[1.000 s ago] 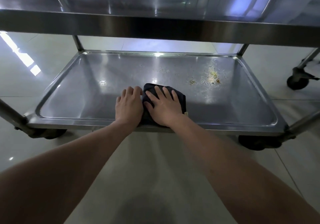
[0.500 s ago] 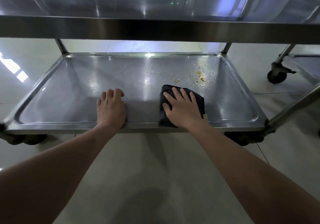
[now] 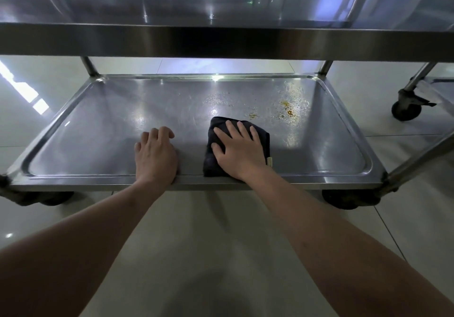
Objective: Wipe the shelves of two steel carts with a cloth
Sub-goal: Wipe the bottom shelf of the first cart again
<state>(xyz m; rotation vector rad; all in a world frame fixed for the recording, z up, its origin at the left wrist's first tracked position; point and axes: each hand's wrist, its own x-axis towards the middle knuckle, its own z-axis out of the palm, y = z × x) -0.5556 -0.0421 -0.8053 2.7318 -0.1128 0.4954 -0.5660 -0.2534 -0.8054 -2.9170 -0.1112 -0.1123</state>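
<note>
The bottom shelf (image 3: pixel 98 130) of a steel cart lies in front of me, a rimmed tray. A folded dark cloth (image 3: pixel 216 130) rests on it near the front edge, right of centre. My right hand (image 3: pixel 239 152) lies flat on the cloth with fingers spread, pressing it down. My left hand (image 3: pixel 156 154) rests on the bare steel at the front rim, fingers curled, holding nothing. Yellow-brown stains and droplets (image 3: pixel 287 110) sit just beyond the cloth toward the far right corner.
The cart's upper shelf (image 3: pixel 221 39) overhangs close above. Black casters (image 3: pixel 344 200) stand under the front corners. A second steel cart's leg and wheel (image 3: pixel 406 108) are at the right. Glossy pale floor tiles surround everything.
My right hand has slid the cloth to the right, away from my left hand and closer to the stains. My left hand stays at the front rim. The view has shifted.
</note>
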